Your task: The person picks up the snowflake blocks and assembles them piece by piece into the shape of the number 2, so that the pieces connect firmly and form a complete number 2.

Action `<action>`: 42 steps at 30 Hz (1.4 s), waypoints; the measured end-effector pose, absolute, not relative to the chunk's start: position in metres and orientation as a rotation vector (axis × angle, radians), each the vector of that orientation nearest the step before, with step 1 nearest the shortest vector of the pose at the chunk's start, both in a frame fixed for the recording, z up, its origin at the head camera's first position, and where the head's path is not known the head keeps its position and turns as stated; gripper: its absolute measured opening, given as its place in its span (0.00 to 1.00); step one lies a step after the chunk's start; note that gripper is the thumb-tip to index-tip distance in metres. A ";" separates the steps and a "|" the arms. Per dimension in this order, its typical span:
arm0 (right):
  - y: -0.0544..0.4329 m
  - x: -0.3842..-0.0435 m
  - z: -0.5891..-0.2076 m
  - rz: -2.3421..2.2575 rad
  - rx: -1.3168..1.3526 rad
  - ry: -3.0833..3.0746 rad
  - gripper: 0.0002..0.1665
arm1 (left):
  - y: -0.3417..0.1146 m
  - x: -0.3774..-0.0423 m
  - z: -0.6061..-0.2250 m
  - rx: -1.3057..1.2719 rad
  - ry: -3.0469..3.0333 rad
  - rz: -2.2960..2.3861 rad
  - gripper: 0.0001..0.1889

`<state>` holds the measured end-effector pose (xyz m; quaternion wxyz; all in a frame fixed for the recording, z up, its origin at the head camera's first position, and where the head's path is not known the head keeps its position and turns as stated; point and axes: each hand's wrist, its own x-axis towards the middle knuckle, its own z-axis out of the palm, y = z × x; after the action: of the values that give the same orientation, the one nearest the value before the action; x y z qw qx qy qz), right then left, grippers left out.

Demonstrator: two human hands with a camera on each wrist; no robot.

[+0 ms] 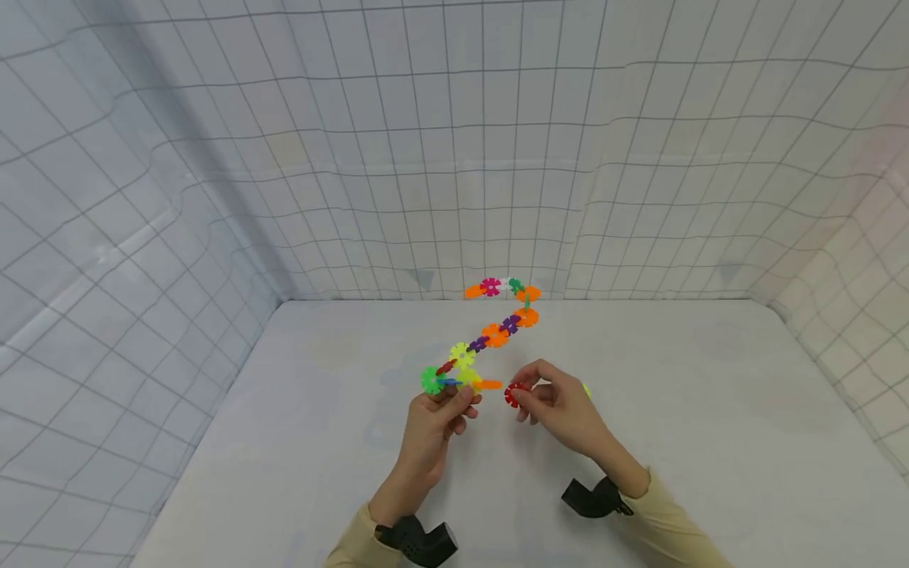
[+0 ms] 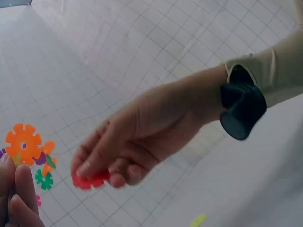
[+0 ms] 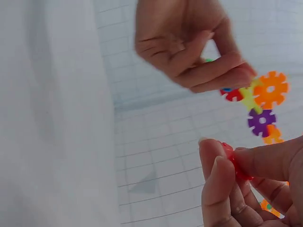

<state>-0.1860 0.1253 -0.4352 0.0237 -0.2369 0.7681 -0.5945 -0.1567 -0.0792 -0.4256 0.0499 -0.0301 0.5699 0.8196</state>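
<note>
My left hand [image 1: 429,434] pinches a yellow disc [image 1: 467,378] near one end of a long chain of notched plastic discs. An orange disc [image 1: 488,385] juts edge-on from the yellow one toward the right. From the left hand the chain rises past a green disc [image 1: 430,381], a pale yellow disc [image 1: 462,355] and purple and orange ones, then bends left at the top. Between thumb and fingers my right hand [image 1: 557,406] pinches a red notched disc [image 1: 511,397], a short gap away from the orange disc. Fingers partly cover the red disc [image 3: 228,151] in the right wrist view.
Behind the right hand, a yellow-green piece [image 1: 586,390] lies on the white table [image 1: 319,442]; it also shows in the left wrist view [image 2: 199,220]. Grid-patterned white sheets [image 1: 483,158] enclose the back and sides. Each wrist carries a black camera mount [image 1: 596,498].
</note>
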 end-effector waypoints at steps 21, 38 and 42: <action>0.142 -0.153 -0.391 -2.064 -0.987 2.414 0.15 | -0.078 -0.152 -0.426 0.213 1.792 2.488 0.05; 0.144 -0.154 -0.393 -2.083 -1.019 2.310 0.14 | -0.077 -0.148 -0.425 0.319 1.871 2.433 0.14; 0.146 -0.153 -0.392 -2.079 -1.012 2.307 0.14 | -0.076 -0.147 -0.425 0.323 1.858 2.440 0.15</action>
<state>-0.1529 0.1456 -0.3918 -0.0624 -0.3093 0.7048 -0.6353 -0.1472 -0.0762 -0.4247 0.0292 0.1046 0.6022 0.7909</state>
